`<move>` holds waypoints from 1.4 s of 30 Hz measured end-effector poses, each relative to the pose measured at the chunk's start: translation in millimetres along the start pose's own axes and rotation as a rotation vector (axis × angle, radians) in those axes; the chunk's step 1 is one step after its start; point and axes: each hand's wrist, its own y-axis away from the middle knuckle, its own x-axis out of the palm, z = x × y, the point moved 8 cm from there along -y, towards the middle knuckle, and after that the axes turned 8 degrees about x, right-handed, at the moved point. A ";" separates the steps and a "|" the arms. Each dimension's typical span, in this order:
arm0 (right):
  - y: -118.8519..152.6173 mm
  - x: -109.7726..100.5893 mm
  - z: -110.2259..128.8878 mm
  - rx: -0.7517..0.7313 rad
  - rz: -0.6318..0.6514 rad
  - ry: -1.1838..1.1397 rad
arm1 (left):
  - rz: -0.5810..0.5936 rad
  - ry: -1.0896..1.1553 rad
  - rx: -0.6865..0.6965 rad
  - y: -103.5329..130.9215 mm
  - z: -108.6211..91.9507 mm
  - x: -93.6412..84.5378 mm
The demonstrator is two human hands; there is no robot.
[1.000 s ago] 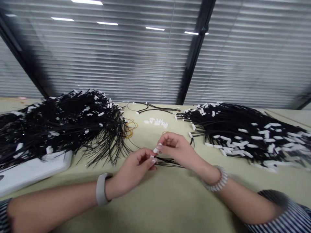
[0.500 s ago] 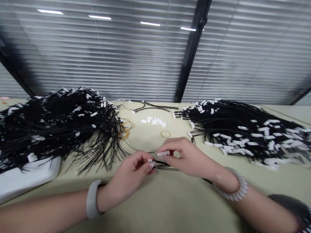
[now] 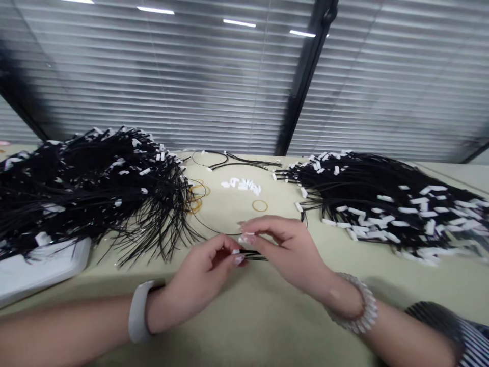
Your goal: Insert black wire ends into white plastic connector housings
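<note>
My left hand (image 3: 200,272) is closed in a pinch on a small white connector (image 3: 236,252) at the end of a few black wires (image 3: 256,256). Those wires run off to the right, passing beneath my right hand (image 3: 292,250). Thumb and fingers of that right hand are pressed together on a second white connector (image 3: 249,235), mostly covered by the fingertips. Its fingertips sit just above and right of the left fingertips. Whether the two connectors touch, I cannot tell.
A large heap of black wires with white connectors (image 3: 87,178) lies at left, partly over a white tray (image 3: 76,260). Another wire heap (image 3: 382,188) spreads at right. Loose white connectors (image 3: 242,185), a yellow rubber band (image 3: 260,206) and several wires (image 3: 244,163) lie between.
My right hand has shifted slightly left, closer to the left fingertips, and its white connector has turned and is now more covered. My left hand keeps its pinch.
</note>
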 end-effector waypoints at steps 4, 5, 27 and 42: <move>-1.0 7.8 -7.1 0.053 0.079 -0.027 | 0.010 -0.014 0.018 -0.1 -2.4 -0.3; -1.0 8.4 -7.6 0.059 0.089 -0.040 | 0.010 -0.023 0.022 0.0 -3.0 -0.6; -5.4 6.4 3.0 0.021 0.309 0.298 | -0.093 -0.063 0.017 0.7 -2.1 -11.2; 1.7 13.3 1.5 -0.074 0.407 0.588 | -0.066 0.211 -0.049 -1.9 0.4 -5.7</move>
